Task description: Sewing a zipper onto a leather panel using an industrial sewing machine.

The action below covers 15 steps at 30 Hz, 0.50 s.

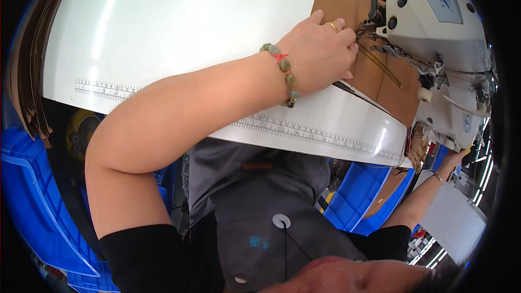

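Observation:
My left hand (320,54) lies palm down on a flat brown piece (402,100), close to the needle area of a white sewing machine (434,27). Its fingers are spread and bent, with the tips against the brown piece. A gold ring and a green bead bracelet (285,65) are on this hand and wrist. From beside the fingertips a narrow brass-coloured strip (382,66) slants away over the brown piece; whether the fingers touch it I cannot tell. My right hand (455,158) reaches to the machine's lower right side, small and far off, its fingers indistinct beside a yellow bit.
The white tabletop (179,21) carries a printed ruler (282,128) along its near edge. Brown sheets (35,49) hang at the far left. Blue bins (40,201) stand below left, and another blue bin (355,195) holds brown pieces below right. Crumpled scraps (418,146) hang at the table corner.

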### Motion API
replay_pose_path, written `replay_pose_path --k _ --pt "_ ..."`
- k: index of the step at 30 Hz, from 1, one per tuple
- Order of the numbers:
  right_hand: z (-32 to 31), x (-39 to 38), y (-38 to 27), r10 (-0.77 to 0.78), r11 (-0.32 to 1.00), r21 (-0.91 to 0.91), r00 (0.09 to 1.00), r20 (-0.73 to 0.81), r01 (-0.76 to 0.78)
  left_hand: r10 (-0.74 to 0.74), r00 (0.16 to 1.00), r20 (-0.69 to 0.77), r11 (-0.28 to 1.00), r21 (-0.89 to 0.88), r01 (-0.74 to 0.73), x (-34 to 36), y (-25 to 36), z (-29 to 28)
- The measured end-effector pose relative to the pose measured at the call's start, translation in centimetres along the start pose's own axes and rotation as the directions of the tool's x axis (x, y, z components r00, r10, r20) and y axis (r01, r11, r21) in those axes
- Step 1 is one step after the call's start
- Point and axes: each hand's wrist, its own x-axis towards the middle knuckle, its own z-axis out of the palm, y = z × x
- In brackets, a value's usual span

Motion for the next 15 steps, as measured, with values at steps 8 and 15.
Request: replay_pose_path --k 8,15 --pt "-2.8 8.7 -0.5 0.004 0.999 0.042 1.0 0.025 -0.005 0.0 0.999 -0.054 1.0 -0.017 -0.001 0.0 0.2 -0.3" --pt "-2.6 4.5 2.4 -0.043 0.944 0.33 0.998 0.048 0.025 0.003 1.0 -0.027 1.0 -0.022 -0.003 -0.3 0.0 -0.7"
